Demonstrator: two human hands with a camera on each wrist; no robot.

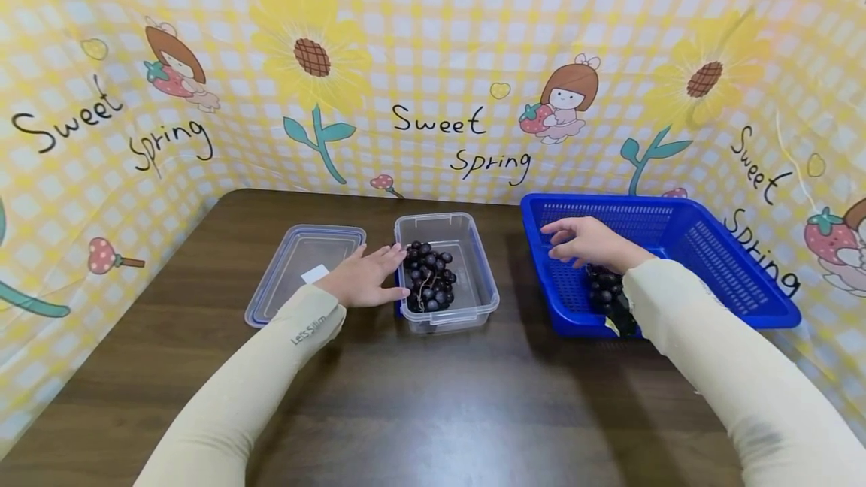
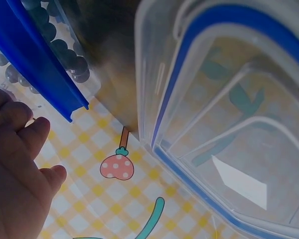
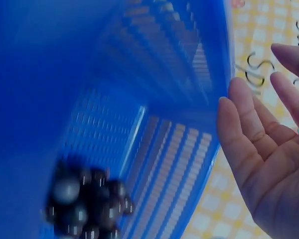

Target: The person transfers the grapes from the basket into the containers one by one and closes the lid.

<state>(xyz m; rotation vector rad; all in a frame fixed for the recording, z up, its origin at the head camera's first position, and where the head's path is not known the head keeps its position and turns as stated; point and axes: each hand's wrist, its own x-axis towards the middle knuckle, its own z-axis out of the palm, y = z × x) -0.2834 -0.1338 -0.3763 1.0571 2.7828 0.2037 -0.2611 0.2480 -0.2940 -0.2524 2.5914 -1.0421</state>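
A bunch of dark grapes (image 1: pixel 429 276) lies in the left part of a clear plastic container (image 1: pixel 482 276). My left hand (image 1: pixel 365 276), fingers spread, rests at the container's left rim. On the right, a blue basket (image 1: pixel 751 276) holds more dark grapes (image 1: pixel 605 291), partly hidden by my right sleeve; the right wrist view also shows a grape bunch (image 3: pixel 87 204) in it. Above the basket's left part hovers my right hand (image 1: pixel 585 240), its fingers loosely bent with nothing between them. In the right wrist view the right hand (image 3: pixel 269 144) appears beside the basket wall.
Left of the container lies its clear lid (image 1: pixel 291 254) with a blue seal and a small white label (image 1: pixel 314 273), partly behind my left hand. All stand on a dark wooden table (image 1: pixel 433 412). A yellow checked cloth (image 1: pixel 433 58) rises behind and at both sides.
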